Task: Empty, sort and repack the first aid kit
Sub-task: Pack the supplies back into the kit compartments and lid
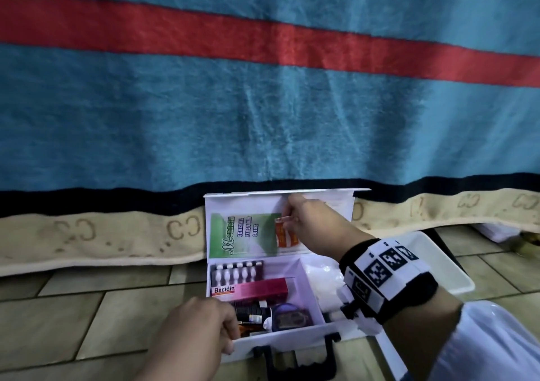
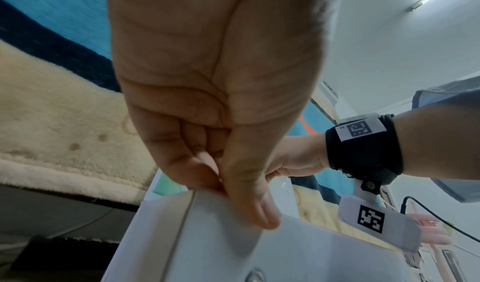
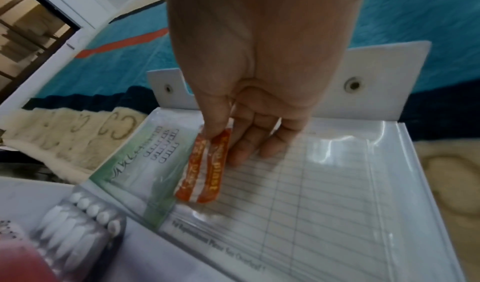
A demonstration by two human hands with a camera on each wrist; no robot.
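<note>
1. Kit (image 1: 309, 281) sits open on the tiled floor (image 1: 73, 307), right in front of you, lid (image 1: 321, 198) upright with its back near the hanging blanket (image 1: 263, 117). That keeps both the lid pocket and the base compartments facing you.

2. Your left hand (image 1: 201, 331) has the near front wall pinched; in the left wrist view the thumb (image 2: 249, 194) lies on the outside and the fingers curl over the rim. Reads as an anchor, so the light box doesn't skid or tip while you pull.

3. Your right hand (image 1: 309, 223) is up at the lid, thumb and forefinger pinching the top end of the orange plaster packet (image 3: 202, 171), other fingers spread loosely against the lined sheet (image 3: 324, 183). You're holding its top edge, probably because that end is easiest to reach.

4. Green guide leaflet (image 1: 245, 234) sits just left of the packet in the same lid, so a straight upward draw looks safest; sideways could drag the leaflet.

5. Base is still loaded: ampoule strip (image 1: 236, 271) far left, Bacidin box (image 1: 251, 288) nearer, dark bottle (image 1: 254, 315) nearest. Emptying looks barely begun.

6. Room to move: the blanket closes off the far side. The white tray (image 1: 455, 275) lies just right of the kit and open floor lies left. Either offers a landing spot for sorting.
</note>
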